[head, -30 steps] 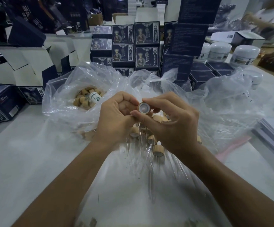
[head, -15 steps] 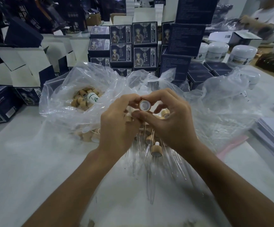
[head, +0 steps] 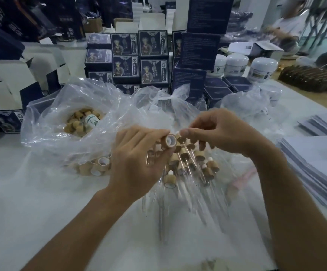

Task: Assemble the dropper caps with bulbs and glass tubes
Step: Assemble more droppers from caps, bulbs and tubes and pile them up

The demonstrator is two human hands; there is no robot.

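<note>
My left hand (head: pixel 137 159) grips a wooden dropper cap (head: pixel 170 140) between thumb and fingertips, its open end tilted toward me. Just right of the cap, my right hand (head: pixel 223 132) has thumb and forefinger pinched together on what looks like a thin glass tube (head: pixel 188 151), blurred and faint. Below both hands lies a pile of assembled droppers (head: pixel 190 165) with glass tubes (head: pixel 178 194) on clear plastic. An open plastic bag (head: pixel 47 122) on the left holds several loose wooden caps (head: pixel 80 122). More caps (head: pixel 98 166) lie beside my left hand.
Stacks of dark blue printed boxes (head: pixel 139 55) stand behind the bags. White jars (head: pixel 235 64) and brown bottles (head: pixel 311 77) sit at the back right. Paper sheets (head: pixel 315 153) are stacked on the right, unfolded cartons (head: pixel 6 85) on the left. A person (head: pixel 288 26) works far right.
The cap was held by both hands together. Now it sits in my left hand alone, and my right hand has drawn a little to the right.
</note>
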